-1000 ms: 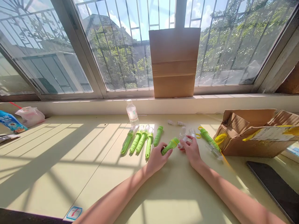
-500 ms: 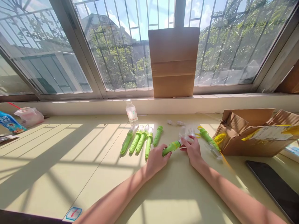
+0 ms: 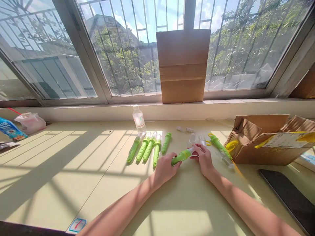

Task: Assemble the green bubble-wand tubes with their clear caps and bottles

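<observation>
My left hand (image 3: pixel 167 166) is closed round the lower end of a ridged green plastic tube (image 3: pixel 182 157), held slanted just above the table. The fingers of my right hand (image 3: pixel 203 158) pinch the clear cap (image 3: pixel 191 150) at the tube's upper end; part of it is hidden behind them. Several like tubes with clear tops, among them a green tube (image 3: pixel 147 150), lie side by side left of my hands. A single green tube without a clear top (image 3: pixel 166 143) rests closer to them. Loose clear plastic caps (image 3: pixel 201 140) stand just beyond my right hand.
Small clear pieces (image 3: pixel 189 130) lie farther back, near a water bottle (image 3: pixel 139 120). To the right are a green tube with a yellow loop (image 3: pixel 220 146), an open cardboard box (image 3: pixel 263 152) and a dark phone (image 3: pixel 286 196). A cardboard sheet (image 3: pixel 183 67) leans against the window.
The clear cap has moved closer in line with the green tube, less of it showing between my hands. My right hand has shifted slightly; my left keeps its hold.
</observation>
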`<state>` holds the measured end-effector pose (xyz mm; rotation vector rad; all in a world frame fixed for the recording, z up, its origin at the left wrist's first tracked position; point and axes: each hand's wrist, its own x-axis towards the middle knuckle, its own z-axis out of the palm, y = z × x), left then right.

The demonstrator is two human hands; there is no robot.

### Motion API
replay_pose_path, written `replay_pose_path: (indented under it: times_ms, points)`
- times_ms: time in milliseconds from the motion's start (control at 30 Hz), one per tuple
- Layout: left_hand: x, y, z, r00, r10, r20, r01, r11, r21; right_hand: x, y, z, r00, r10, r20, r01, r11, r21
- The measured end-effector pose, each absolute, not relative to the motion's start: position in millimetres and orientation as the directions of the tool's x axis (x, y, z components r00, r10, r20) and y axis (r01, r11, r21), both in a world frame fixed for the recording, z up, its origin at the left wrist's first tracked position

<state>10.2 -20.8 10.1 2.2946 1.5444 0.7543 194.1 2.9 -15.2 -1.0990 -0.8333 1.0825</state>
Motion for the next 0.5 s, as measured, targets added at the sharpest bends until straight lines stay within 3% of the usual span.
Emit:
replay_pose_path:
  times_ms: [500]
  points:
    - [11.0,-21.1,12.3,0.289,0.933,0.214,0.789,-0.359,0.499,199.2,5.5,-15.2,0.289,0.957,0.014,-0.181,0.069,-0.981]
